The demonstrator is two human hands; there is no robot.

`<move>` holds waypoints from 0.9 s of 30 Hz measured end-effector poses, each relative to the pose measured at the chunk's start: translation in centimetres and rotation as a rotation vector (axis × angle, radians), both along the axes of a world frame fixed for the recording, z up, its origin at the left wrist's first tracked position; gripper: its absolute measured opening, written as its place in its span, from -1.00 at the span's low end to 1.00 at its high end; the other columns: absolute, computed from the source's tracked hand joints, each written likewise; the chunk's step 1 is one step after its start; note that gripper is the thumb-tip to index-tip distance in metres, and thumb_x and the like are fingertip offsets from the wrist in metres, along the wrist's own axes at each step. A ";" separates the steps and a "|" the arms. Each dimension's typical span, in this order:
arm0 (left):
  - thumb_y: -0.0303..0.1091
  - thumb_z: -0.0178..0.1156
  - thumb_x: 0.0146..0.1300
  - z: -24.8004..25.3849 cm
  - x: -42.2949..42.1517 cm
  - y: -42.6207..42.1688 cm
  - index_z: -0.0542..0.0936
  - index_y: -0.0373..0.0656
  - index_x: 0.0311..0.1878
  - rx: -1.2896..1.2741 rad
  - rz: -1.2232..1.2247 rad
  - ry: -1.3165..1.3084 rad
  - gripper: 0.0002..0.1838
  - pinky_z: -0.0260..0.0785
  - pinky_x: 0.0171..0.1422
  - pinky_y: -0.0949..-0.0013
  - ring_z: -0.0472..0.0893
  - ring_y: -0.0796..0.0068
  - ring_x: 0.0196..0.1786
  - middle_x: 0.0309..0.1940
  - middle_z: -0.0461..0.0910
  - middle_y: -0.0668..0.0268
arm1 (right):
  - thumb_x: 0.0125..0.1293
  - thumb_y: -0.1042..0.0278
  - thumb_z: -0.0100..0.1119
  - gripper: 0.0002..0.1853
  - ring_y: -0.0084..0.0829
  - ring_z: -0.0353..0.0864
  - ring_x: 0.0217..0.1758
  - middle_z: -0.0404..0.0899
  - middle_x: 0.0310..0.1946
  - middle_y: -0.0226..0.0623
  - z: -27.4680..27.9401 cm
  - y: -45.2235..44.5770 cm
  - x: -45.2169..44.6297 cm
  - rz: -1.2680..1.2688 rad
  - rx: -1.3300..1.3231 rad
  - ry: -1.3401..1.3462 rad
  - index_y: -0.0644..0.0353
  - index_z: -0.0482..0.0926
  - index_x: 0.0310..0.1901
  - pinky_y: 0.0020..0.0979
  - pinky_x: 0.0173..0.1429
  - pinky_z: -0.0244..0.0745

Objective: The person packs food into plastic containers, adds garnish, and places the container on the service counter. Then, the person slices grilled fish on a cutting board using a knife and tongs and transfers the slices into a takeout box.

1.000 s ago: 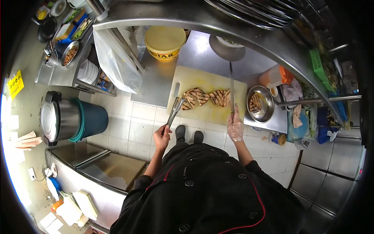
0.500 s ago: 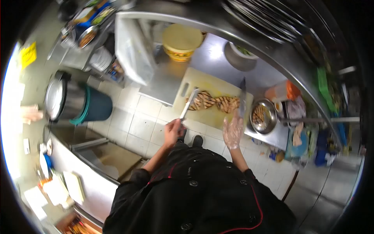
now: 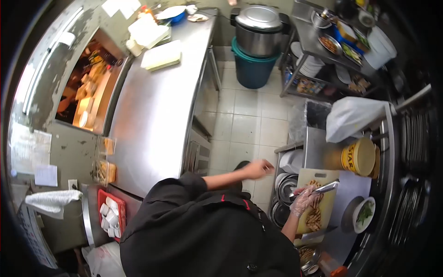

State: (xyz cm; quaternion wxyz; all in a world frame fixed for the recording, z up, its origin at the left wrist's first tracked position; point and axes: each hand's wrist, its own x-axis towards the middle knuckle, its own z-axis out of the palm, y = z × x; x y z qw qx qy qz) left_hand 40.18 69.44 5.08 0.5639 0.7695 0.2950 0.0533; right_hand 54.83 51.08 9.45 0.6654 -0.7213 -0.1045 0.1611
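Note:
My left hand is over the floor beside the steel counter, bare, with nothing visible in it and its fingers loosely bent and slightly apart. In a clear plastic glove, my right hand grips metal tongs above the cutting board. Grilled meat pieces with dark char lines lie on that board, partly hidden by the glove and tongs. A knife rests across the board's near end. Below it, a steel bowl contains more grilled meat.
A long steel counter runs along my left, with a pale board on it. Farther off, a lidded steel pot stands on a green bin. A yellow tub and a bowl of greens sit past the cutting board.
The tongs have passed from my left hand to my gloved right hand. My view and body have turned left, and my left hand has moved away from the board.

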 end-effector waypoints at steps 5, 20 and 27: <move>-0.12 0.19 0.21 0.9 -13.6 14.2 0.65 -0.17 -0.19 -0.006 0.817 0.036 -0.69 0.43 -0.13 0.40 0.63 0.49 -0.25 -0.32 0.67 0.22 | 0.45 0.11 -0.17 -0.74 -0.70 0.17 -0.69 0.18 -0.63 -0.54 -0.5 3.4 0.5 0.253 -0.032 0.155 0.16 0.33 -0.16 -0.63 -0.66 0.15; 0.09 0.21 0.07 4.6 -44.9 73.4 0.58 -0.32 -0.06 0.302 1.747 0.260 -0.40 0.36 0.09 0.23 0.55 0.17 -0.02 -0.11 0.59 0.02 | 0.39 0.01 -0.08 -0.64 -0.61 0.35 -0.73 0.32 -0.65 -0.45 -0.5 28.4 -2.2 0.480 -0.041 0.411 0.19 0.38 -0.13 -0.53 -0.65 0.34; 0.17 -0.05 0.21 13.2 -35.6 66.4 0.15 -0.10 0.35 -0.144 1.223 -0.515 -0.25 0.00 0.39 0.14 0.15 0.14 0.35 0.36 0.09 0.09 | 0.39 0.06 -0.08 -0.67 -0.60 0.34 -0.74 0.31 -0.68 -0.46 2.1 30.9 -1.7 0.529 -0.388 0.283 0.18 0.32 -0.07 -0.53 -0.73 0.25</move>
